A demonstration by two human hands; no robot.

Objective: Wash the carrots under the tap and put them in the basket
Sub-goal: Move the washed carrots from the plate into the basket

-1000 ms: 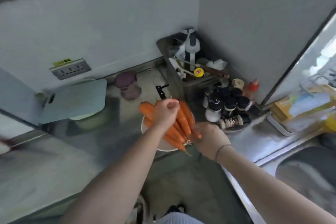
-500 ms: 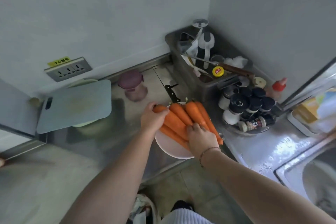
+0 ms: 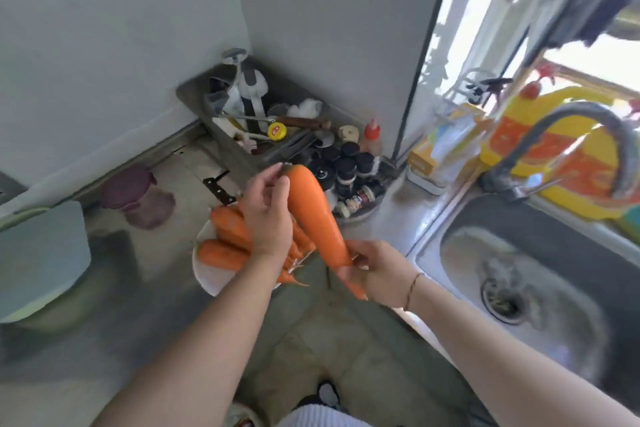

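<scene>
A big orange carrot (image 3: pixel 313 215) is lifted above the counter, thick end up. My left hand (image 3: pixel 268 215) holds its thick upper part. My right hand (image 3: pixel 375 272) grips its thin lower end. Below them, several more carrots (image 3: pixel 225 236) lie on a white plate (image 3: pixel 211 276) at the counter's corner. To the right is a steel sink (image 3: pixel 540 281) with a curved grey tap (image 3: pixel 585 135) over it; no water shows. No basket is in view.
A rack of utensils (image 3: pixel 249 114) and dark-lidded spice jars (image 3: pixel 346 166) fill the corner behind the plate. A knife (image 3: pixel 218 187), a purple lidded jar (image 3: pixel 135 194) and a blue cutting board (image 3: pixel 41 253) are on the left counter. Yellow bottles (image 3: pixel 554 149) stand behind the sink.
Both hands were on the pile of carrots on the plate; now they have lifted one large carrot clear of it. My view has swung right, bringing the sink and tap in.
</scene>
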